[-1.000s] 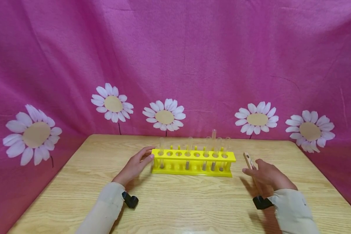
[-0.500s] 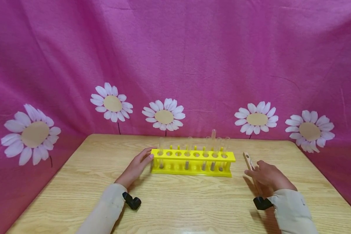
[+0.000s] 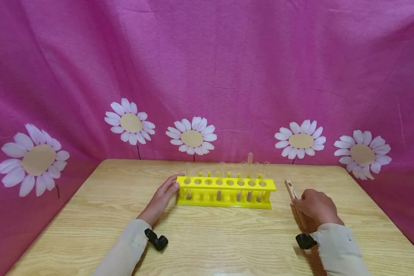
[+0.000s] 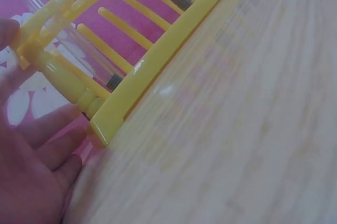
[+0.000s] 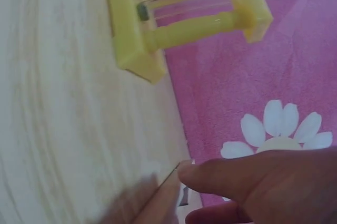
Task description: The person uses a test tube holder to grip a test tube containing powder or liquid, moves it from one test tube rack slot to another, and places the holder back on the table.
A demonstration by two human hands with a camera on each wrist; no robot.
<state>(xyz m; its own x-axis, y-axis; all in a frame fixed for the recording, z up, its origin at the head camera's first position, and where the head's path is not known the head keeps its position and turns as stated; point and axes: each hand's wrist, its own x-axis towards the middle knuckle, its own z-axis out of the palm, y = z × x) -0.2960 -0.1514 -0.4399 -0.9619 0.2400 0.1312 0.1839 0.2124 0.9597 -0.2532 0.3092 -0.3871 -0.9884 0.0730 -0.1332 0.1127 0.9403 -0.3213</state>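
Observation:
A yellow test tube rack (image 3: 227, 187) stands upright on the table, with several clear test tubes (image 3: 222, 168) in its holes. Dark grey material sits at the bottom of the tubes. My left hand (image 3: 161, 198) holds the rack's left end, thumb at the front of the top bar and fingers reaching behind; the left wrist view shows those fingers beside the end post (image 4: 66, 81). To the right of the rack, my right hand (image 3: 318, 207) pinches a wooden test tube holder (image 3: 300, 216) between thumb and curled fingers. The hand partly covers the holder.
The light wooden table (image 3: 227, 241) ends at a pink cloth backdrop (image 3: 207, 76) printed with white daisies. One tube (image 3: 250, 158) rises higher than the others. A black wrist camera (image 3: 156, 240) sits on each sleeve.
My right thumb has shifted slightly to the right along the wooden holder, and more of its lower end shows. The left hand stays at the rack's end. The view has shifted slightly.

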